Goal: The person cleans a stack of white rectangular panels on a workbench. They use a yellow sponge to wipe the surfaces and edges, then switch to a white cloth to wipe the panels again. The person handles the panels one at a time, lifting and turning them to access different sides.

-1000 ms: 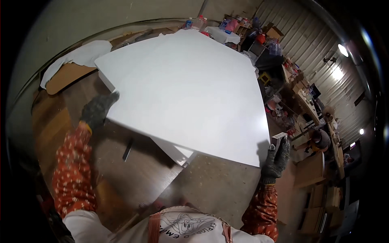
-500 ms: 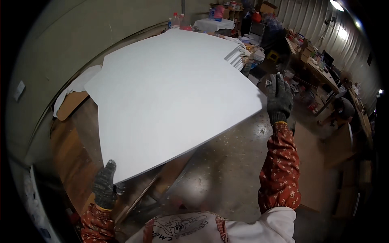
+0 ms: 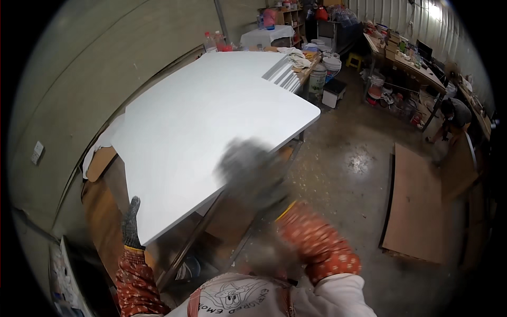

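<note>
A large white board [image 3: 200,116] with a notched outline spreads out in front of me, its rounded right corner towards the floor. My left hand [image 3: 132,224], in a dark grey knitted glove, grips the near left corner, thumb along the side edge and fingers hidden below. Smeared by motion, my gloved right hand [image 3: 251,169] is over the board's near edge around its middle; its fingers cannot be made out, nor whether it touches. Stepped edges of more white boards [image 3: 285,78] show at the far right notch.
Under the board stands a frame with brown wooden panels [image 3: 105,222]. Brown boards [image 3: 414,206] lie on the floor at right, near a crouching person [image 3: 455,113]. Buckets [image 3: 318,79], a black-topped box [image 3: 334,94] and a cluttered workbench [image 3: 404,66] stand farther back. A wall [image 3: 79,95] runs along the left.
My right hand has left the board's right corner and swung inward to the near edge. The board's right corner sits lower and farther left in view. My left hand remains at its corner.
</note>
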`<state>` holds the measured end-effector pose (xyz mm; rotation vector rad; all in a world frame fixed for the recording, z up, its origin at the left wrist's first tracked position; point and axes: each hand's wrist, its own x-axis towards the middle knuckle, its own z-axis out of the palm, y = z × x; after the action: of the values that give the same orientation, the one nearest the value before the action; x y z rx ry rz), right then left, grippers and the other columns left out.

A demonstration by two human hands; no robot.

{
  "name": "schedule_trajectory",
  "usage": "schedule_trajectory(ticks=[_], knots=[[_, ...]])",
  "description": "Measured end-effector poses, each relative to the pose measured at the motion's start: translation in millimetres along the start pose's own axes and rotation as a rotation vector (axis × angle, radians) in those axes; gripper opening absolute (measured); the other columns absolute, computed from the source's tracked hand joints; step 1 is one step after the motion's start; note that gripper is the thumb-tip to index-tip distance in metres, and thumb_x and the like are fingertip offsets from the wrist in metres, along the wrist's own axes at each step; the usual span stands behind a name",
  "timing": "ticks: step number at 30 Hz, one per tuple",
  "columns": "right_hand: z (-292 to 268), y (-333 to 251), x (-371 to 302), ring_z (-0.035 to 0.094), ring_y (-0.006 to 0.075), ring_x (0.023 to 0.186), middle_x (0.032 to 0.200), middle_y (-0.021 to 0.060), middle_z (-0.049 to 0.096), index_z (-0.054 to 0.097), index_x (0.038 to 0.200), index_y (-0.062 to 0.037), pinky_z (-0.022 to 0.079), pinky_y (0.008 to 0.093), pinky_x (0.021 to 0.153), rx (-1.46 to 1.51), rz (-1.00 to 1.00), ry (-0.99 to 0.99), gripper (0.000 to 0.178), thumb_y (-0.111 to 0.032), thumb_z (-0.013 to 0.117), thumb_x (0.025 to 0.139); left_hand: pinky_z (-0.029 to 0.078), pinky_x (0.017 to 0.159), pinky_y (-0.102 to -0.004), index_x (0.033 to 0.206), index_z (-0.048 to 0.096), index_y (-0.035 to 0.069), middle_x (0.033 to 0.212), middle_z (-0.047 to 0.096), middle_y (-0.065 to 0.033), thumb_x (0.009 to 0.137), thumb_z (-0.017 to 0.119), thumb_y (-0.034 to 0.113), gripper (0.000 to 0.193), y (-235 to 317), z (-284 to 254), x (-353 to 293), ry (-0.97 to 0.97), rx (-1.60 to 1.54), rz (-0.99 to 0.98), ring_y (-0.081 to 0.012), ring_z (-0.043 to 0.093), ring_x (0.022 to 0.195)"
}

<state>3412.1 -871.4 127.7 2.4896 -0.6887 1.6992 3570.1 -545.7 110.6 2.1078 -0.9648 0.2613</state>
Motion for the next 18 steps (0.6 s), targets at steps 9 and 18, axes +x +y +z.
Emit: schedule_trajectory(ticks=[9,18], knots=[[43.9,181.7,80.6,0.042,0.0378,0.122,0.137,0.0178,0.043,0.047,0.133,-0.0242,0.032,0.0479,0.103,0.083,0.505,-0.277,0.048,-0.046,0.045,0.09,0.049,0.09,-0.0347,0.123,0.048,-0.008,0.108,0.061,-0.0187,0.084,0.061,0.008,0.044,46.8,63.2,-3.8,0.125,0.024,0.005,-0.0257,0.061,0.099],[52.5,2.6,-115.6,0.037,0.0289,0.129,0.141,0.0138,0.038,0.037,0.137,-0.0113,0.041,0.0486,0.098,-0.406,-0.522,0.075,0.049,-0.036,0.043,0.095,0.041,0.099,-0.0417,0.132,0.041,-0.004,0.127,0.051,-0.0221,0.084,0.064,0.02,0.058,74.4,102.9,-34.1,0.088,-0.374,-0.233,-0.03,0.052,0.117]])
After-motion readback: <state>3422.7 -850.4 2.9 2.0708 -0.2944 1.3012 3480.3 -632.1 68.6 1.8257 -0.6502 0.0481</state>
